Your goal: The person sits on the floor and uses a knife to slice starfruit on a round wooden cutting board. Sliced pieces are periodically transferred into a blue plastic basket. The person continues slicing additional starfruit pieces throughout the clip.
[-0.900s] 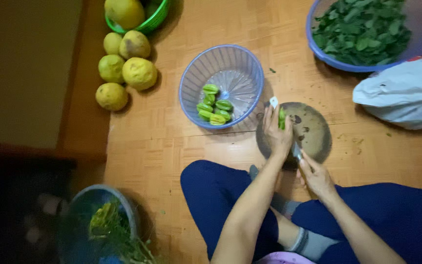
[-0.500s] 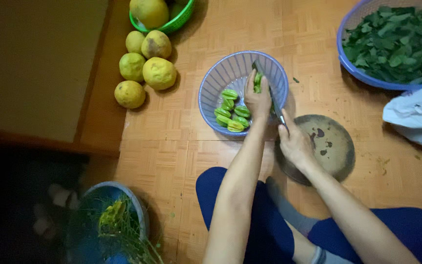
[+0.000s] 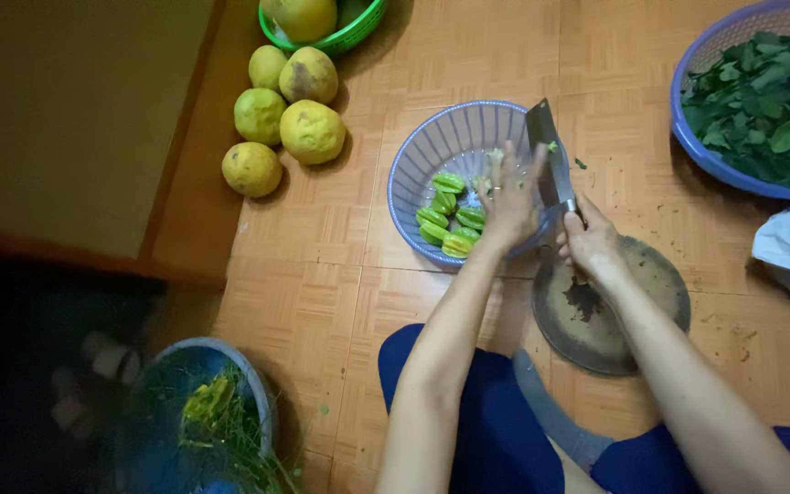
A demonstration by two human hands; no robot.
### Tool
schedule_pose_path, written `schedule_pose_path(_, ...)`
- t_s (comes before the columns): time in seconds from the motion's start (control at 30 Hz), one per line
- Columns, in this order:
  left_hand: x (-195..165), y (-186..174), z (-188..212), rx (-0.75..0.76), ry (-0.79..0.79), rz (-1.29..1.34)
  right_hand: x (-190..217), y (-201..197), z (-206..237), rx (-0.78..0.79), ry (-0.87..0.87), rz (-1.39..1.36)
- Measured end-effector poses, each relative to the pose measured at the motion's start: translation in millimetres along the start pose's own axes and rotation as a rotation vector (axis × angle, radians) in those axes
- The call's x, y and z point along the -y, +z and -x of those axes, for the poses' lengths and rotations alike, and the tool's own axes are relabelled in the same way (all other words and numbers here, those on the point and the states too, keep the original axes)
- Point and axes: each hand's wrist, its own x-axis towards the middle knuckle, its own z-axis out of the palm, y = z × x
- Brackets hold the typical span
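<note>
Both hands are being held over the blue basket (image 3: 432,151) at frame centre: the spread left hand (image 3: 511,197) is now being wiped along the cleaver (image 3: 549,155), gripped by the right hand (image 3: 589,240), green pieces (image 3: 450,218) being dropped in

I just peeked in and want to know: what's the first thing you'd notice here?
The cleaver, gripped by the right hand over the pale blue basket, where the left hand wipes along its blade above the green starfruit pieces. Next, the big yellow-green citrus fruits at top left, and the purple basket of leaves at top right.
</note>
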Motion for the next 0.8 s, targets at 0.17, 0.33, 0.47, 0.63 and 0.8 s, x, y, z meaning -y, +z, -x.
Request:
schedule_pose_path(0.17,98.1,11.4,-48.7,0.074,0.093,-0.452,1.5,63.9,-81.3,0.063,0.066,-0.170)
schedule_pose_path(0.33,207.4,44.1,-57.6,0.018,0.052,-0.469,-48.4,111.1,-118.1,0.144,0.107,-0.140)
schedule_pose_path(0.47,287.0,61.5,-77.6,0.441,-0.110,-0.328,-93.9,129.5,-127.0,0.115,0.188,-0.221)
schedule_pose_path(0.63,367.3,79.3,-105.6,0.045,-0.407,0.253,-154.7,132.6,-118.6,0.026,-0.017,-0.553)
schedule_pose_path(0.8,401.3,97.7,-122.6,-0.045,-0.378,-0.121,-195.8,137.2,-122.6,0.007,0.022,-0.601)
